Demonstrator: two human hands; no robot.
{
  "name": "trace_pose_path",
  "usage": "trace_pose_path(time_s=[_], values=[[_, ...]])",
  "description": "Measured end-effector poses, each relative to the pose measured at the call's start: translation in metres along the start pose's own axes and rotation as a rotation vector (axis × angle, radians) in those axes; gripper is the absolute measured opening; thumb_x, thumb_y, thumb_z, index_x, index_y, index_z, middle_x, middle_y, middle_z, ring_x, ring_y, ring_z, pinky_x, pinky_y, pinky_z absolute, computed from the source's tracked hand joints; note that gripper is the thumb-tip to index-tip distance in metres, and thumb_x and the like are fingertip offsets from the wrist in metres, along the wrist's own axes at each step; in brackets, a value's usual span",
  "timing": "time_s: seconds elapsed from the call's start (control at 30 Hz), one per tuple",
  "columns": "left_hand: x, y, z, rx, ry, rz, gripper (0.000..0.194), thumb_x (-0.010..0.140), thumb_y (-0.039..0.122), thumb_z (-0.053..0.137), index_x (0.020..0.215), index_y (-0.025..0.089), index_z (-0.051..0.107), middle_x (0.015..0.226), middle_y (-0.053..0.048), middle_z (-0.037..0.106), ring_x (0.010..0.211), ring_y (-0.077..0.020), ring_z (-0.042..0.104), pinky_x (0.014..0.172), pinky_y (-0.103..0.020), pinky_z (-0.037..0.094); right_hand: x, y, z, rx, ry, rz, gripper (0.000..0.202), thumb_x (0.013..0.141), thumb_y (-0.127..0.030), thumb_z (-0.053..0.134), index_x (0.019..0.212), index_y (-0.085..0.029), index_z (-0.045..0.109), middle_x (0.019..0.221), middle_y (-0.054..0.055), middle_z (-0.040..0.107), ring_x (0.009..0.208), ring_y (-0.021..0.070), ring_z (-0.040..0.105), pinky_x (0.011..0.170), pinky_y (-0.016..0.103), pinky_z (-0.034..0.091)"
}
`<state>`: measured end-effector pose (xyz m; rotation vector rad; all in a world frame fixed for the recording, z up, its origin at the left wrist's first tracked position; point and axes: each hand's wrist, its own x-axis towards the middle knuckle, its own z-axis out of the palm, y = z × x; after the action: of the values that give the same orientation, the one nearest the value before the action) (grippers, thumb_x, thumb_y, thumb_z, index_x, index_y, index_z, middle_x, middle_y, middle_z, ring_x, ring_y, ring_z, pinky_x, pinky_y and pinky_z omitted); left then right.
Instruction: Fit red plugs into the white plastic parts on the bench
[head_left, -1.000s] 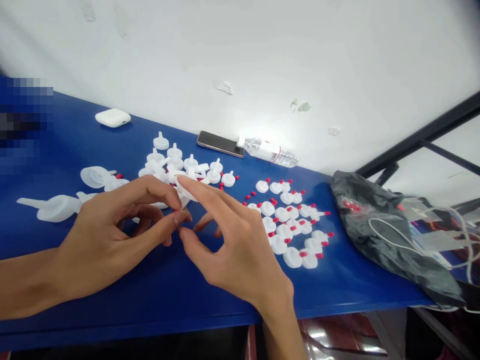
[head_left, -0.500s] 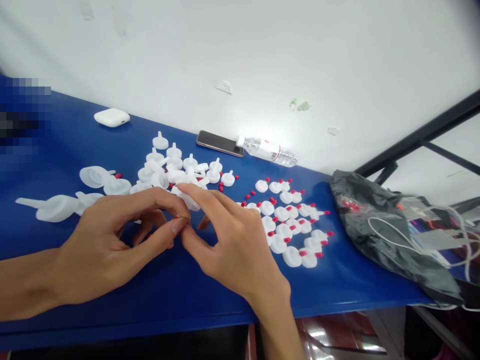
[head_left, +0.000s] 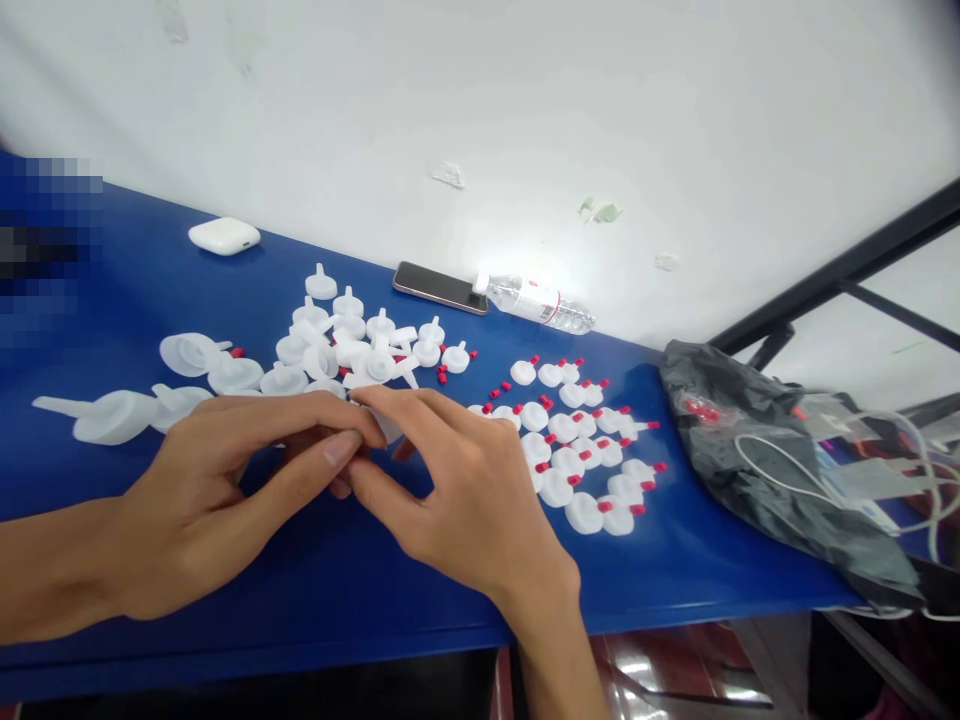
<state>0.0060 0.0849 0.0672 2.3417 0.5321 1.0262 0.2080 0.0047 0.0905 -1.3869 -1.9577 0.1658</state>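
My left hand [head_left: 247,490] is closed, its thumb and index finger pressed together at the fingertips of my right hand. Whatever it pinches is hidden. My right hand [head_left: 450,480] curls around a white plastic nozzle cap [head_left: 388,426], of which only a part shows beneath the index finger. Just beyond both hands lies a pile of white nozzle caps [head_left: 320,284] with bare spouts. Small loose red tips [head_left: 506,386] are scattered between that pile and a group of nozzle caps [head_left: 556,487] with red tips on their spouts, to the right of my right hand.
Against the wall lie a phone [head_left: 440,287] and a clear plastic bottle [head_left: 536,302] on its side. A white earbud case [head_left: 224,236] sits at the back left of the blue table [head_left: 675,570]. A dark plastic bag [head_left: 735,470] with cables covers the right end.
My left thumb and fingers have shifted slightly and closed in against my right fingertips. The bit of red seen at the left fingertips is now hidden, and less of the held white nozzle cap shows.
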Motion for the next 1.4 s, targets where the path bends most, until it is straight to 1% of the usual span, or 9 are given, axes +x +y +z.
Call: trace_pose_path(time_s=[0.23, 0.37, 0.47, 0.6, 0.8, 0.9, 1.0, 1.1, 1.4], values=[[-0.0022, -0.0035, 0.0057, 0.035, 0.03, 0.009, 0.021, 0.11, 0.025, 0.054, 0.117, 0.036, 0.071, 0.095, 0.011, 0.079, 0.058, -0.0063, 0.065, 0.054, -0.015, 0.053, 0.0006, -0.0047, -0.0012, 0.061, 0.005, -0.001, 0.035, 0.099, -0.02, 0.067, 0.134, -0.018, 0.073, 0.129, 0.001, 0.081, 0.09, 0.0126, 0.078, 0.077, 0.026, 0.062], [-0.0038, -0.0038, 0.0063, 0.039, 0.038, -0.013, 0.021, 0.109, 0.025, 0.056, 0.117, 0.037, 0.071, 0.08, 0.012, 0.073, 0.045, -0.0065, 0.052, 0.045, -0.018, 0.046, 0.0003, -0.0049, -0.0025, 0.091, -0.004, -0.013, 0.038, 0.099, -0.016, 0.065, 0.136, -0.019, 0.072, 0.136, 0.0, 0.079, 0.096, 0.0118, 0.078, 0.084, 0.024, 0.062], [-0.0034, -0.0033, 0.0058, 0.031, 0.034, -0.005, 0.023, 0.108, 0.024, 0.055, 0.117, 0.038, 0.072, 0.075, 0.012, 0.07, 0.044, -0.0067, 0.05, 0.044, -0.018, 0.045, 0.0, -0.0039, -0.0026, 0.095, -0.001, -0.024, 0.039, 0.1, -0.016, 0.064, 0.138, -0.019, 0.071, 0.139, 0.0, 0.078, 0.099, 0.0118, 0.079, 0.085, 0.023, 0.062], [-0.0022, -0.0038, 0.0056, 0.039, 0.021, 0.003, 0.024, 0.108, 0.023, 0.054, 0.118, 0.037, 0.07, 0.08, 0.012, 0.071, 0.045, -0.0064, 0.052, 0.047, -0.018, 0.048, -0.0004, -0.0027, -0.0019, 0.091, 0.005, -0.026, 0.039, 0.1, -0.016, 0.065, 0.138, -0.019, 0.071, 0.139, 0.0, 0.078, 0.099, 0.0122, 0.079, 0.084, 0.024, 0.063], [-0.0001, -0.0034, 0.007, 0.047, 0.014, 0.025, 0.025, 0.108, 0.021, 0.052, 0.116, 0.037, 0.07, 0.076, 0.012, 0.068, 0.045, -0.007, 0.052, 0.047, -0.019, 0.047, 0.0, -0.0021, -0.0016, 0.061, -0.004, -0.013, 0.038, 0.1, -0.017, 0.064, 0.137, -0.022, 0.071, 0.139, -0.001, 0.078, 0.1, 0.0139, 0.079, 0.083, 0.027, 0.063], [0.0, -0.0036, 0.0065, 0.063, 0.008, 0.039, 0.026, 0.108, 0.021, 0.052, 0.116, 0.037, 0.071, 0.083, 0.012, 0.074, 0.051, -0.0071, 0.06, 0.05, -0.018, 0.05, 0.0007, -0.0015, -0.0023, 0.063, -0.009, -0.002, 0.038, 0.099, -0.017, 0.065, 0.136, -0.021, 0.071, 0.137, -0.001, 0.079, 0.096, 0.0134, 0.079, 0.081, 0.027, 0.063], [-0.0003, -0.0052, 0.0056, 0.07, 0.007, 0.065, 0.027, 0.108, 0.02, 0.05, 0.116, 0.035, 0.071, 0.094, 0.01, 0.079, 0.066, -0.0085, 0.072, 0.057, -0.018, 0.056, 0.0009, -0.0012, -0.0021, 0.048, -0.021, 0.006, 0.036, 0.099, -0.018, 0.066, 0.134, -0.02, 0.073, 0.132, 0.0, 0.08, 0.092, 0.0131, 0.078, 0.077, 0.027, 0.061], [-0.0002, -0.0071, 0.0047, 0.093, 0.002, 0.08, 0.027, 0.107, 0.019, 0.051, 0.115, 0.034, 0.071, 0.098, 0.009, 0.081, 0.078, -0.01, 0.078, 0.065, -0.017, 0.059, 0.0005, -0.0013, -0.0013, 0.027, -0.031, 0.013, 0.033, 0.099, -0.02, 0.066, 0.132, -0.019, 0.074, 0.124, 0.0, 0.081, 0.089, 0.0132, 0.076, 0.074, 0.027, 0.059], [0.0004, -0.0065, 0.0033, 0.123, -0.049, 0.053, 0.028, 0.106, 0.017, 0.049, 0.115, 0.033, 0.07, 0.082, 0.009, 0.076, 0.074, -0.0119, 0.077, 0.064, -0.018, 0.057, 0.0023, -0.0017, -0.002, -0.063, -0.078, 0.043, 0.03, 0.103, -0.03, 0.064, 0.13, -0.022, 0.076, 0.11, -0.001, 0.082, 0.083, 0.014, 0.072, 0.068, 0.029, 0.052]])
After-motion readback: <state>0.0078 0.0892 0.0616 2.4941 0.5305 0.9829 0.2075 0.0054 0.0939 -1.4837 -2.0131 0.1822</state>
